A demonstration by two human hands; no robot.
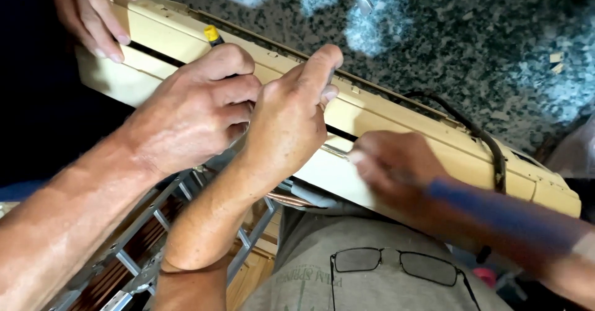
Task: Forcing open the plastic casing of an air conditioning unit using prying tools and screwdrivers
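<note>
A long cream plastic appliance cover [396, 109] runs diagonally from upper left to lower right, with a dark slot along it. My left hand [192, 112] is closed around a tool with a yellow-tipped handle [212, 35], held against the cover's upper part. Right beside it, my right hand [291, 112] presses on the cover with its forefinger over the top edge and the other fingers curled at the slot. What lies under both hands is hidden.
Another person's hand [93, 13] with a ring touches the cover's far left end. A blurred hand with a blue sleeve [396, 162] reaches in from the right. A black cable [489, 146], a speckled stone surface [483, 44], a metal frame [142, 249] and glasses on a grey shirt [396, 264] are nearby.
</note>
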